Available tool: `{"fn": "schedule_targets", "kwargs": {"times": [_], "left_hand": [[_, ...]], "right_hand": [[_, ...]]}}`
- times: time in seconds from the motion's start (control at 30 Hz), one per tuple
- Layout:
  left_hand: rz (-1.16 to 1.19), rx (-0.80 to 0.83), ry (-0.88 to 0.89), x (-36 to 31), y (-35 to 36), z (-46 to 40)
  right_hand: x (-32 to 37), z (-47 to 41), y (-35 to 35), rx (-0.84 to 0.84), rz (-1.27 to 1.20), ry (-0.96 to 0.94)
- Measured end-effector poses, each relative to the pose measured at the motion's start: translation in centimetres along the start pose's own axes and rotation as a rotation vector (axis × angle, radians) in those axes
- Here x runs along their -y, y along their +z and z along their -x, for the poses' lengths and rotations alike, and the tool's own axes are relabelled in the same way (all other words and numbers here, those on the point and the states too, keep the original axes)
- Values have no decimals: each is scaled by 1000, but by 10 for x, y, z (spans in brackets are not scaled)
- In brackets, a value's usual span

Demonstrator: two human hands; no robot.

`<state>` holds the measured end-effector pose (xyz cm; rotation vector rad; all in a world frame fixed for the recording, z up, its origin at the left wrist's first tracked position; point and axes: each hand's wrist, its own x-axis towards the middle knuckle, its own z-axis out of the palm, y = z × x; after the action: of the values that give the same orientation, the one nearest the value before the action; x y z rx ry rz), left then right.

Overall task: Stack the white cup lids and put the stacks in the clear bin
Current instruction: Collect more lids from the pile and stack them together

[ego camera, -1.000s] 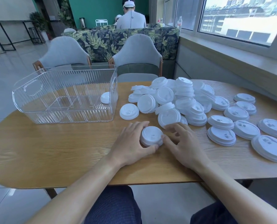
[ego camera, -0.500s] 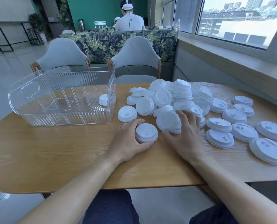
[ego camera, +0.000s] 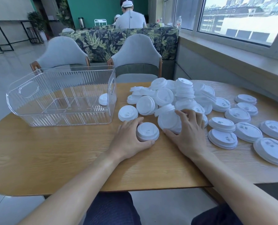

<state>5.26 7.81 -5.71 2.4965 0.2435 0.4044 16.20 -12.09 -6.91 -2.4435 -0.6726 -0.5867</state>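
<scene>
A short stack of white cup lids stands on the wooden table. My left hand curls round this stack from the left and front. My right hand grips a tilted lid stack at the near edge of a heap of white lids. The clear ribbed bin sits at the left of the table. One lid shows through the bin's right wall; I cannot tell whether it lies inside or behind.
Several wider lids lie singly and in low stacks on the right of the table. One loose lid lies between bin and heap. Two grey chairs stand behind the table. A person sits with their back turned beyond a leaf-patterned sofa.
My right hand left the small stack and moved up and right onto the tilted stack at the heap's edge. My left hand stayed round the small stack.
</scene>
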Motion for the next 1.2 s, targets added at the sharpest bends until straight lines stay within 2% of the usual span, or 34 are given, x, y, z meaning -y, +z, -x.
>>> {"fn": "schedule_targets", "kwargs": {"times": [0.27,0.5,0.6,0.83,1.2], "left_hand": [[-26,-34,21,2,2,0],[55,-72,-34,7,1,2],[76,-108,-47,7,0,2],[92,-122,-80,8,-4,5],[14,-75,-56,12,-7,11]], "right_hand": [[2,9,-6,-11,-56,18],[3,26,-21,12,-128,2],[1,35,-30,77,-150,-40],[1,47,-39,350,-213,-186],[10,51,-43,399,-195,-236]]}}
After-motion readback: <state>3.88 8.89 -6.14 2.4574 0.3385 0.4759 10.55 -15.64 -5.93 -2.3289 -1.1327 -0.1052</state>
